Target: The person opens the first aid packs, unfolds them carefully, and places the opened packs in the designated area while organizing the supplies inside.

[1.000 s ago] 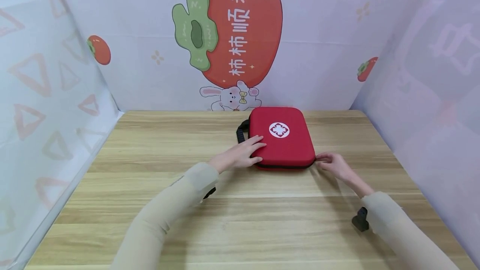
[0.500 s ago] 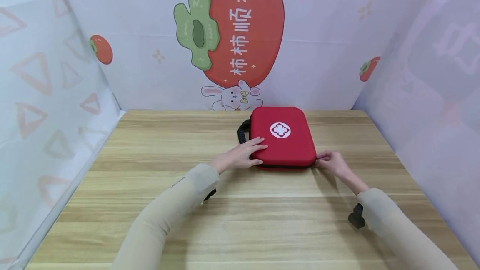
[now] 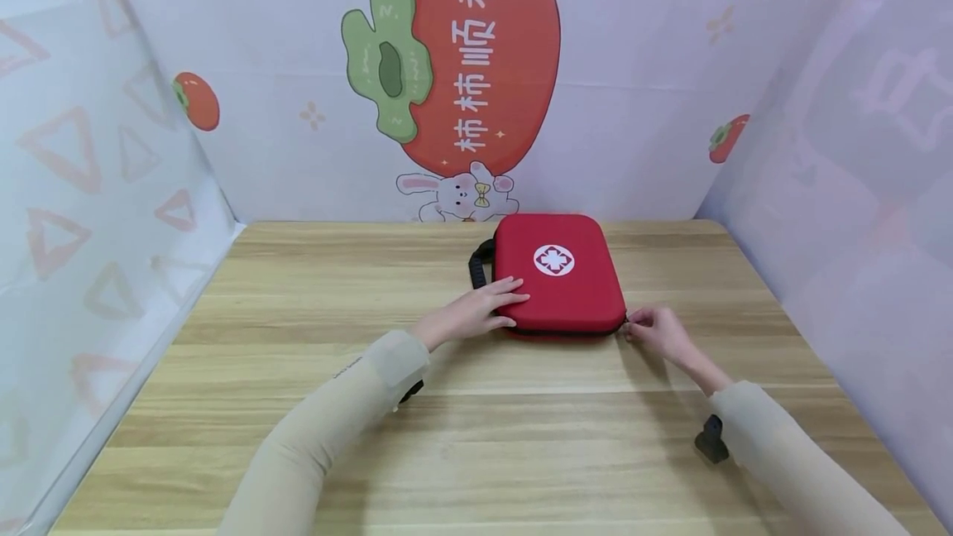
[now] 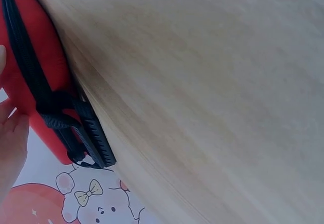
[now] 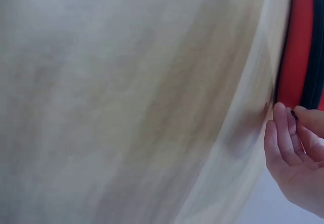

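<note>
A red first aid case [image 3: 566, 292] with a white cross emblem lies closed on the table, near the back wall. My left hand [image 3: 471, 313] rests on its left front part, fingers extended over the lid. At the case's front right corner, my right hand [image 3: 661, 334] pinches a small black zipper pull [image 5: 294, 114] between thumb and fingers. A black zipper band [image 4: 25, 51] runs round the side of the case. The black carry handle [image 4: 93, 133] sticks out from the left side, beyond my left hand.
The wood-grain table [image 3: 476, 453] reaches to a printed back wall [image 3: 625, 131] just behind the case. Printed side walls bound it on the left and right. A small black device [image 3: 712, 439] hangs under the right sleeve.
My right hand has shifted very slightly at the case's front right corner, its fingers drawn closer together. The left hand and the case stay nearly where they were.
</note>
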Demonstrator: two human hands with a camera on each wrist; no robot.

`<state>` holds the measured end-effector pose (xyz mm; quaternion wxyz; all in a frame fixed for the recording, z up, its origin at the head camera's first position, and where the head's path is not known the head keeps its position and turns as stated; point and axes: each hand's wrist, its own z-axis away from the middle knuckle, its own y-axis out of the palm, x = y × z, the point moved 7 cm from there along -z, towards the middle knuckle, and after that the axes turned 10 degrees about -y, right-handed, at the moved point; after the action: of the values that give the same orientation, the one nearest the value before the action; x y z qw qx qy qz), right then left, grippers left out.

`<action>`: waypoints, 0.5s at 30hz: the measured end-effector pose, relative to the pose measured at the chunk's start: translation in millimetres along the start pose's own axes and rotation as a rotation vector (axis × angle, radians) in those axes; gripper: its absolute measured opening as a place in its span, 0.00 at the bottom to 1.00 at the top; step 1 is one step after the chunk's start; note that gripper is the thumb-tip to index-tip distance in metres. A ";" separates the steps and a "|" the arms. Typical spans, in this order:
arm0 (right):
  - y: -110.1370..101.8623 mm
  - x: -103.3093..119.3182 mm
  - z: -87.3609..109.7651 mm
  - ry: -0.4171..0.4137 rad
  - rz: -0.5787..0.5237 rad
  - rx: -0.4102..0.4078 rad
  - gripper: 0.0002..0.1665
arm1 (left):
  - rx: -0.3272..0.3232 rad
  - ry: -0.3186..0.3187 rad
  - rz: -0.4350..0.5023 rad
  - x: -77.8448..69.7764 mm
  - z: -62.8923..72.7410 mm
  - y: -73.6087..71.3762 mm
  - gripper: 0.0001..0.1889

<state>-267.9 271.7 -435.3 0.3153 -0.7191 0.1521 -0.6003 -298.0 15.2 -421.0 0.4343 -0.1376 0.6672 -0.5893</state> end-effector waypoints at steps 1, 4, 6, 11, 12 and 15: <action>0.4 1.0 1.6 -0.007 0.026 0.000 0.07 | -0.004 0.005 0.000 -0.1 -0.1 -0.2 0.28; 2.4 4.6 6.9 -0.014 0.105 0.003 0.05 | -0.007 0.014 0.009 -0.1 -0.4 -0.5 0.28; 5.5 7.8 9.7 -0.025 0.131 0.014 0.05 | -0.011 0.021 0.010 0.1 -0.8 -0.4 0.28; 13.9 17.7 13.0 -0.081 0.123 0.025 0.05 | -0.017 0.023 -0.001 1.9 -1.4 1.4 0.28; 14.9 19.2 13.3 -0.088 0.121 0.022 0.05 | -0.018 0.022 -0.001 2.2 -1.4 1.8 0.28; 17.6 21.9 14.2 -0.092 0.139 0.010 0.04 | -0.023 0.023 0.004 2.4 -1.2 2.0 0.28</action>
<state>-246.4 249.1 -430.9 0.3666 -0.7321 0.1840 -0.5439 -299.6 14.8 -423.9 0.4261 -0.1345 0.6792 -0.5822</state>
